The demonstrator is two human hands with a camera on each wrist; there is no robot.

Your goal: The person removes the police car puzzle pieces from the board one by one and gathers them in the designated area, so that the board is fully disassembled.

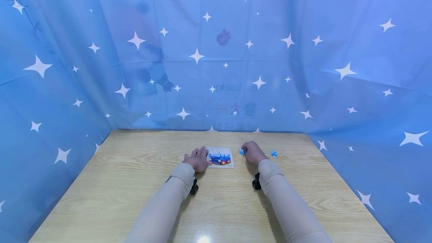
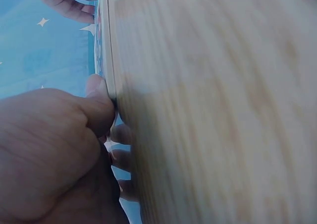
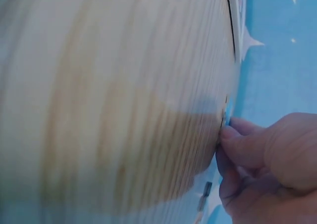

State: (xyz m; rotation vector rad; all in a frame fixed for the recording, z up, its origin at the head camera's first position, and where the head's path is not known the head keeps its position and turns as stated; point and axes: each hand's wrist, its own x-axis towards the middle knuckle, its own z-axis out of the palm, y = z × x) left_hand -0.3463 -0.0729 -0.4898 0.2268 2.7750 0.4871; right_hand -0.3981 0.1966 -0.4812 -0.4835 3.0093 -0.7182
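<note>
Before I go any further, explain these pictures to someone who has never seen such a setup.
No machine here: these are a person's bare left hand and right hand. The wide picture comes from a camera worn on the head; the two close, tilted ones come from cameras on each wrist. On the wooden table lies what looks like a puzzle board showing a blue vehicle. The left hand rests at its left edge. The right hand appears to pinch a small blue piece, with a second piece further right. A starry curtain hangs behind.
</note>
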